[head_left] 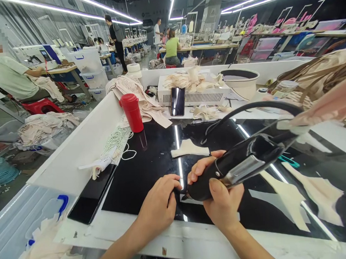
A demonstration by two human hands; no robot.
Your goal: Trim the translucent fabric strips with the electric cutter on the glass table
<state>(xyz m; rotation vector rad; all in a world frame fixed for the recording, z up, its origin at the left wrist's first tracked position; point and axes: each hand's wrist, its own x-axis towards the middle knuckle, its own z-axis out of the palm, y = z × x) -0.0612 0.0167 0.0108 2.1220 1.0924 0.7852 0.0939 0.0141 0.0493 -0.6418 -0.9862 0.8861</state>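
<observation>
My right hand (222,197) is wrapped round a black handheld tool (237,164) with a silver lever and a cable, its tip pointing down-left near the glossy black board (140,171). Beside that tip, my left hand (160,201) rests low with curled fingers; what its fingertips hold, if anything, is hidden. A small white piece (192,199) lies under the tool's tip. Beyond the hands lies a cream fabric piece (189,148). Two more cream pieces, one nearer (286,196) and one farther right (319,194), lie on the board's right side.
A red cup (132,113) stands at the back left, near pale green cord (116,141). A dark phone (91,196) lies at left; another phone (177,101) leans against a white box (194,94). A round container (241,83) stands behind. Several people sit or stand farther off.
</observation>
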